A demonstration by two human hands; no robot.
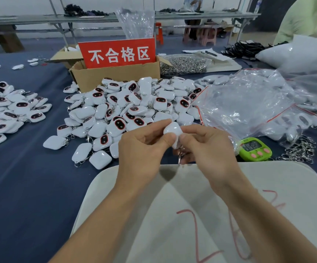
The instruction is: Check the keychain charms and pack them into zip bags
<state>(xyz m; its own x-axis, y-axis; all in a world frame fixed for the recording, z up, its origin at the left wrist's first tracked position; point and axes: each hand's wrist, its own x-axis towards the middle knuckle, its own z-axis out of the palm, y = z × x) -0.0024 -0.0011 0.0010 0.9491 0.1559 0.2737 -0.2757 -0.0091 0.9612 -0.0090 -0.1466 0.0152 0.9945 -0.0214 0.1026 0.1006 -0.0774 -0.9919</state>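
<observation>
My left hand (144, 149) and my right hand (209, 149) together pinch one white keychain charm (173, 130) above the near edge of the table, its plain back toward me. Its metal clasp (180, 157) hangs below between my fingers. A big heap of white charms with dark faces (127, 111) lies just beyond my hands. A pile of clear zip bags with red seals (249, 103) lies to the right. Another heap of charms in bags (7, 111) sits at the left.
A cardboard box with a red sign (116, 71) stands behind the heap. A green timer (254, 149) and loose metal clasps (298, 150) lie at the right. A white cloth pad (267, 186) covers the table's near edge. A person in light green (305, 18) sits far right.
</observation>
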